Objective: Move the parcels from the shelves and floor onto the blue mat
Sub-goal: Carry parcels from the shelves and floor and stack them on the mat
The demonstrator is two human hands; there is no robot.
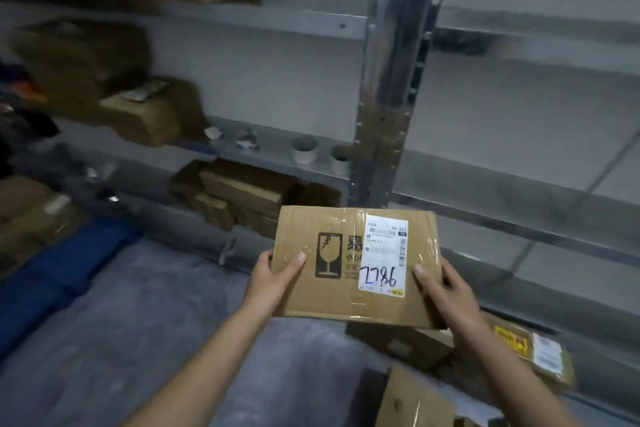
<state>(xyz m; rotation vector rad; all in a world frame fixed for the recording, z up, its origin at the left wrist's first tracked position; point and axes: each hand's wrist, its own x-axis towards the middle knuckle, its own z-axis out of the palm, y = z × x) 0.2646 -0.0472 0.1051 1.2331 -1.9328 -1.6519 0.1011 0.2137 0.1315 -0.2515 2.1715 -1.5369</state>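
Far left: blue mat (59, 274) on the floor, partly in view, w/ brown parcels along its outer edge; that side is blurred, so the count is uncertain. Shelving (384, 121) runs across the back; several cartons on left-hand shelves, small white pots on the middle shelf.

Centre: left hand (273, 274) closed on the left edge of the held parcel (353, 263), thumb on top, fingers underneath. Parcel is a flat brown carton, carried in mid-air, roughly level, top face up, fragile-glass mark and white label marked "2786" showing. Well apart from the mat.

Right: right hand (446, 291) closed on the parcel's right edge, same thumb-over grip. Below it, floor parcels (408, 343) near the shelf foot, one w/ a yellow label.

Assessment: step in hand is the carry to the mat. Recommend:
- keep both hands on; carton marked fragile, so no one-handed swing.
- turn body left, keep carton level, label up.
- lower onto bare mat beside the parcels already there, not on top; set down, don't drop.
- release only once the carton's underside rests fully on the mat.
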